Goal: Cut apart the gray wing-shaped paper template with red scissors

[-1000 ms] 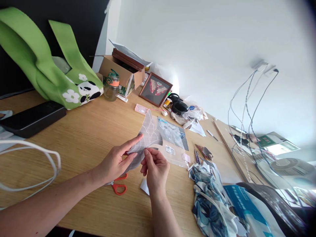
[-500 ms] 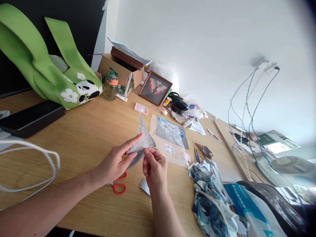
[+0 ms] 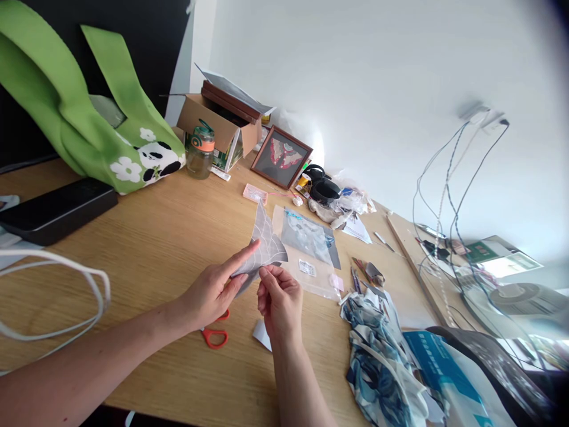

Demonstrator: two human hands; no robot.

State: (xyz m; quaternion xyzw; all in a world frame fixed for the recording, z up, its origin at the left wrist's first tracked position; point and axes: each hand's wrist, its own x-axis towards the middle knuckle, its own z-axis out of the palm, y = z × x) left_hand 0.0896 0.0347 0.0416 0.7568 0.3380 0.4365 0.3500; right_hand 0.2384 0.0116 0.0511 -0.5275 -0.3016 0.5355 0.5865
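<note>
A piece of grey fabric with pale curved lines (image 3: 267, 242) is held up over the desk, its pointed end upward. My left hand (image 3: 217, 290) grips its left side between thumb and fingers, index finger lying along the front. Close by, my right hand (image 3: 280, 296) pinches the lower edge between thumb and index finger; whether something small, such as a needle, is in that pinch I cannot make out. Orange-handled scissors (image 3: 216, 338) lie on the desk below my left hand, their blades partly hidden. A small white paper piece (image 3: 262, 335) rests beside my right wrist.
Beyond my hands lie a clear plastic packet (image 3: 311, 243) and a pink box (image 3: 255, 194). A framed butterfly piece (image 3: 281, 157), bottle (image 3: 201, 154) and green panda bag (image 3: 133, 142) stand farther back. Blue-white cloth (image 3: 377, 356) lies right; a white cable (image 3: 95, 296) loops left.
The grey fabric has tilted slightly to the right and its patterned face is spread wider. Both hands keep their grip in almost the same place.
</note>
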